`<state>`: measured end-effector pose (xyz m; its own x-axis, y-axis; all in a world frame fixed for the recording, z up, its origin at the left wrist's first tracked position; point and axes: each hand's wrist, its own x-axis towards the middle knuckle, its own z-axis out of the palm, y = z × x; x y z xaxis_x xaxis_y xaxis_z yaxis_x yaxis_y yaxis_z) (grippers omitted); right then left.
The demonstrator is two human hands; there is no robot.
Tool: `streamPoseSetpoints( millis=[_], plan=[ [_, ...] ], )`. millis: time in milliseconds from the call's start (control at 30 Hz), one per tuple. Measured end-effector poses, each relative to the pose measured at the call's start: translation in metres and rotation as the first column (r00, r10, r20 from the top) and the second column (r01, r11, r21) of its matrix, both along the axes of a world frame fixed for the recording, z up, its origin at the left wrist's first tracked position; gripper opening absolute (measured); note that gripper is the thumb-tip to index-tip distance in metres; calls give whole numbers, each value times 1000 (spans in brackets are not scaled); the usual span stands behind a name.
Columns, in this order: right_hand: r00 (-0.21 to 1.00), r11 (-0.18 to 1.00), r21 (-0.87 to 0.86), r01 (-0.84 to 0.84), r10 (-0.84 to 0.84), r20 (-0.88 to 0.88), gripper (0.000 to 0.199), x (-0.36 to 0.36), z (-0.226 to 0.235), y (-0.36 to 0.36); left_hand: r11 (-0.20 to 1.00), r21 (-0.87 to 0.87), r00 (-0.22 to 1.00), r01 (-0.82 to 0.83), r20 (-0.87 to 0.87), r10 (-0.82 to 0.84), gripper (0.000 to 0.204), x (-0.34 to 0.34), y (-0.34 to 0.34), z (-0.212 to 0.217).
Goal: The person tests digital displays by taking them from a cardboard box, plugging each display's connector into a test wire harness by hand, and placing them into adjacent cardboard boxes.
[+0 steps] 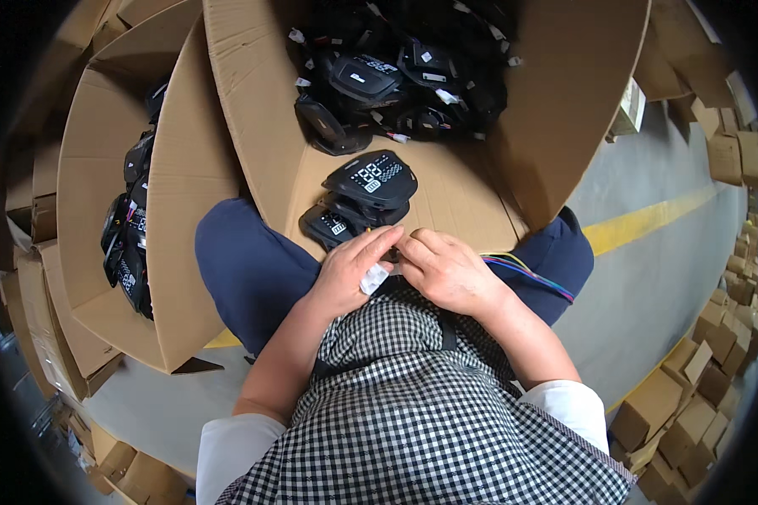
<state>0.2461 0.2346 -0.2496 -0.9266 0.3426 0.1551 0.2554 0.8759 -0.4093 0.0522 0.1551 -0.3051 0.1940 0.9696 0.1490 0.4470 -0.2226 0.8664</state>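
Note:
Close together in front of my apron, both hands are closed with their fingertips nearly meeting. My left hand (354,268) has a white plastic connector (373,279) showing below its fingers. My right hand (448,271) is pinched round a bundle of thin coloured wires (531,274), whose loose ends stick out to the right over my thigh. What lies between the fingertips is hidden. Just beyond my hands, a black display unit (370,178) rests on others on the box's cardboard flap. Another display unit (328,224) sits beside my left fingers.
A large open cardboard box (556,109) in front of me holds a heap of black display units (366,77) with cables and white plugs. To the left, a second box (185,210) contains more units. Several cartons (648,400) lie along the right, past a yellow floor line (648,217).

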Motion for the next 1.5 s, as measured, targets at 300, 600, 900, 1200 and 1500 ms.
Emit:
streamPoseSetpoints(
  millis=[300, 600, 900, 1200, 1500],
  plan=[
    [726, 625, -558, 546, -685, -58, 4, 30, 2, -41, 994, -52, 976, -98, 191, 107, 23, 0, -3, 0],
    [894, 889, -95, 448, -447, 34, 7, 17, 11, -39, 994, -57, 992, 95, 87, -90, 25, -6, -6, -1],
    [924, 939, -73, 335, -312, 220, 8, 15, 9, -34, 969, -84, 970, 233, -57, -238, 27, -7, -2, 5],
    [572, 564, -170, 808, -820, -5, 16, 15, -47, 79, 994, -114, 999, -4, 51, 10, 25, -3, 9, 5],
    [219, -297, -953, 66, -927, 304, 13, -39, -129, 205, 999, -49, 1000, -3, -1, 3, 23, -4, 12, -6]
  ],
)
